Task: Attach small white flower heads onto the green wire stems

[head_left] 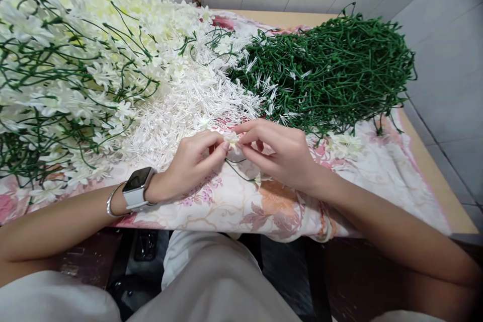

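At the near edge of the table, both hands meet over a small white blossom (231,139). The left hand (192,161) pinches it from one side, the right hand (281,153) from the other, fingertips closed tight on it, with a thin green stem (237,167) looping just beneath. For this fitting to go well, I'd judge the blossom's centre must sit straight on the stem tip before any pressing. Finished flower sprays (64,60) heap to the left, white plastic stamens (188,100) lie in the middle, bare green stems (332,70) pile to the right. A floral cloth (234,206) covers the wooden table (426,161); pale tiled walls (445,35) close in behind.
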Motion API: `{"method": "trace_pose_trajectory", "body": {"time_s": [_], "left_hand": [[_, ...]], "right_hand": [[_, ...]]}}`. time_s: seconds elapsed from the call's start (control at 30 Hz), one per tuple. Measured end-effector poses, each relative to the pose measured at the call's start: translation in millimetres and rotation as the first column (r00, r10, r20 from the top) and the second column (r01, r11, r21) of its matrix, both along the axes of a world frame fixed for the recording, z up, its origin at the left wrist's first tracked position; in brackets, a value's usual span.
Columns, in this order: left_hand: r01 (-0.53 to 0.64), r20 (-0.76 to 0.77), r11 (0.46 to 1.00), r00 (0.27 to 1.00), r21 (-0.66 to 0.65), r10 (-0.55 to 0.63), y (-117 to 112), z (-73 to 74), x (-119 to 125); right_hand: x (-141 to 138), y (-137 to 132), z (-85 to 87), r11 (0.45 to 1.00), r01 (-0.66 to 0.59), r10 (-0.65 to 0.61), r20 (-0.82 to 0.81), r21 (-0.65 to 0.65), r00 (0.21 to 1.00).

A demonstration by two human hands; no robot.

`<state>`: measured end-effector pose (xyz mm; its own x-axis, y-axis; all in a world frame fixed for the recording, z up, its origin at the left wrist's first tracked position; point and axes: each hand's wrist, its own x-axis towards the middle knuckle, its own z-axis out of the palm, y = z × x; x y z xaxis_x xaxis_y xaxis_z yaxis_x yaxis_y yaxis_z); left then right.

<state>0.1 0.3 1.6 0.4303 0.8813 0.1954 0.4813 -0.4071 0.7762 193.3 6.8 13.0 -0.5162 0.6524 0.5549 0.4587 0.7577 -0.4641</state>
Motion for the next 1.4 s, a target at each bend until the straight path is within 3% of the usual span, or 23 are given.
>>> {"method": "trace_pose_trajectory", "body": {"time_s": [0.27,0.4,0.57,0.83,1.03,1.13,1.23,1.33,1.4], "left_hand": [[0.004,0.006,1.0,1.0,0.008,-0.004,0.2,1.0,2.3],[0.031,0.018,0.999,0.999,-0.034,-0.03,0.2,0.5,0.4],[0.022,0.043,0.998,0.999,-0.066,-0.019,0.4,0.0,0.1],[0.026,0.052,0.997,0.998,-0.066,-0.022,0.4,-0.4,0.9],[-0.005,0.042,1.0,0.999,-0.016,0.006,-0.2,-1.0,0.1],[-0.055,0.042,0.998,0.998,-0.017,0.056,0.3,-1.9,0.6],[-0.069,0.046,0.997,0.996,-0.036,0.071,1.0,-2.5,1.1],[-0.066,0.038,0.997,0.997,-0.028,0.067,0.7,-2.4,1.1],[-0.056,0.026,0.998,0.998,-0.021,0.056,0.2,-1.9,0.9]], "right_hand": [[-1.5,-1.2,1.9,0.996,0.008,-0.014,-0.068,-0.093,0.998],[-0.7,-2.5,0.1,0.997,0.039,-0.039,-0.005,0.071,0.999],[5.4,-0.2,-3.6,0.94,0.011,-0.065,0.148,0.341,0.987],[6.8,-0.9,0.7,0.915,-0.06,-0.092,0.351,0.399,0.932],[5.6,-3.4,1.9,0.945,-0.03,-0.09,0.349,0.325,0.933],[8.1,2.3,6.3,0.978,0.062,-0.101,0.19,0.198,0.977],[14.9,15.3,11.5,0.979,0.195,-0.199,0.068,0.056,0.978],[21.9,27.6,11.8,0.972,0.21,-0.196,0.127,-0.109,0.972],[23.4,31.8,7.1,0.964,0.228,-0.205,0.163,-0.14,0.965]]}}
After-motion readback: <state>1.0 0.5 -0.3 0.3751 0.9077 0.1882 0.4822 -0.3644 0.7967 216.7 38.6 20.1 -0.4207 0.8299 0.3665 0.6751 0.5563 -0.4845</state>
